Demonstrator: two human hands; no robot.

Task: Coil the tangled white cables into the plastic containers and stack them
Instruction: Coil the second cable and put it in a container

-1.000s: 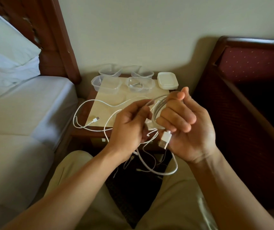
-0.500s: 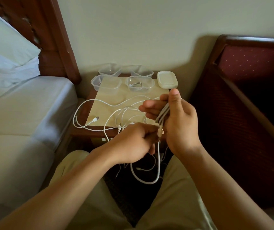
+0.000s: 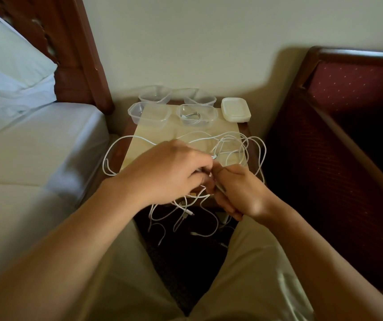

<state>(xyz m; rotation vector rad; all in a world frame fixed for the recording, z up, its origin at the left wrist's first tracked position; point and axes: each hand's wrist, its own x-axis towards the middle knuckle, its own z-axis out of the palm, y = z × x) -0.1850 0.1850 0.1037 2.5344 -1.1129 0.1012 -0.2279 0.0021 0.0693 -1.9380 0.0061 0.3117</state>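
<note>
Cables [image 3: 243,144] sprawl forward and to the right of both hands — loops over the counter [image 3: 153,137], loose ends dangling below between the knees. In the head view, the left hand [image 3: 169,172] pinches a strand near a connector; the right hand [image 3: 239,193], knuckles up, has its grip curled round a bundle. The nearest plastic container [image 3: 196,115] already holds a coil, straight ahead.

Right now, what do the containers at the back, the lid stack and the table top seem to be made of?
The containers look like thin clear plastic with a glossy finish: the table shows through their walls. The lid stack seems to be milky, semi-opaque plastic with a softer sheen. The table top has a pale, smooth panel, maybe laminate or stone, set in a dark reddish wood frame; the pictures leave it open.
</note>
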